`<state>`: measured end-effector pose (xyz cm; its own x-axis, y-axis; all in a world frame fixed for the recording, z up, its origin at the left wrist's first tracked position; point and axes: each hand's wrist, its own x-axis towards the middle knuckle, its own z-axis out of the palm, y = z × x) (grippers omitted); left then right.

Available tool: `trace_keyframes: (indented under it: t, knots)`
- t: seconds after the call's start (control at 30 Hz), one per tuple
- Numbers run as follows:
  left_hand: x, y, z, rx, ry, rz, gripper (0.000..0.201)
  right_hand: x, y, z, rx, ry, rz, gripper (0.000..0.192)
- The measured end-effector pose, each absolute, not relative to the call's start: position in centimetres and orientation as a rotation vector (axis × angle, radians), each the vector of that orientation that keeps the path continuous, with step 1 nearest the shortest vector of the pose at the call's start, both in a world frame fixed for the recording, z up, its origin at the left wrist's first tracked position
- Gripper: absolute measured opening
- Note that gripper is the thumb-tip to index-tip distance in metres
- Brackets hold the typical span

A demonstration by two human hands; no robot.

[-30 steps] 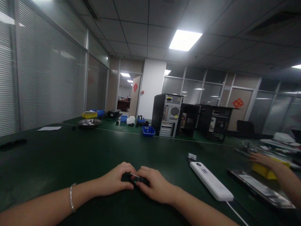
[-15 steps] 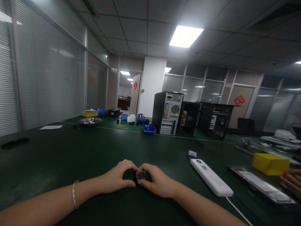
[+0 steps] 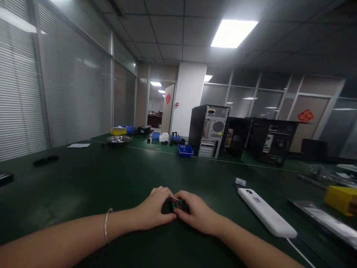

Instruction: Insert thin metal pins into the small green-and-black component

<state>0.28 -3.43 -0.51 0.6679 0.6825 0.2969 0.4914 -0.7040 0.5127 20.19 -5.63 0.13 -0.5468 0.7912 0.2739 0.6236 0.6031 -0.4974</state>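
Observation:
My left hand (image 3: pixel 154 212) and my right hand (image 3: pixel 196 214) rest side by side on the dark green table (image 3: pixel 83 186), fingers curled toward each other. Between them they pinch a small dark part (image 3: pixel 176 205) with a thin metal edge showing at the top. Most of the part is hidden by my fingers. A thin bracelet (image 3: pixel 106 230) circles my left wrist.
A long white device (image 3: pixel 266 217) with a cable lies to the right of my hands, a yellow box (image 3: pixel 340 200) and a flat tray (image 3: pixel 326 223) farther right. Computer towers (image 3: pixel 209 131), a blue bin (image 3: pixel 185 150) and a metal dish (image 3: pixel 118 140) stand at the back.
My hands stayed closed around the small part. The view shifted left, and the other person's hand at the right edge has gone out of sight.

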Motion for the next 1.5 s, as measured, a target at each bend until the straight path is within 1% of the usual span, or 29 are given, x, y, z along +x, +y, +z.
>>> trace_keyframes:
  t: [0.07,0.33,0.53,0.7,1.03,1.13,1.33,1.5]
  knots:
    - [0.2,-3.5,-0.4,2.485,0.922,0.698,0.029,20.2,-5.7,0.1,-1.107,-2.333,0.491,0.021]
    - [0.2,-3.6,0.1,2.222,0.778,0.789,0.034,20.3,-6.0,0.1,-1.024,-2.19,0.522,0.018]
    - [0.4,-2.8,-0.4,1.813,0.56,0.778,0.038,20.1,-6.4,0.4,-0.93,-2.061,0.477,0.017]
    - [0.3,-2.0,-0.9,1.549,0.522,0.727,0.045,20.1,-6.4,0.4,-0.928,-1.979,0.471,0.015]
    - [0.5,-2.0,-1.4,1.528,0.482,0.755,0.048,19.8,-6.4,0.1,-0.932,-2.044,0.556,0.017]
    - [0.4,-2.1,-1.2,1.56,0.487,0.77,0.046,19.8,-6.4,0.0,-0.92,-2.021,0.563,0.017]
    - [0.4,-2.5,-0.8,1.629,0.509,0.802,0.039,19.6,-6.6,0.2,-0.927,-2.019,0.516,0.017]
    - [0.3,-2.7,-0.4,1.684,0.548,0.826,0.039,19.5,-6.7,0.0,-0.972,-2.018,0.422,0.019]
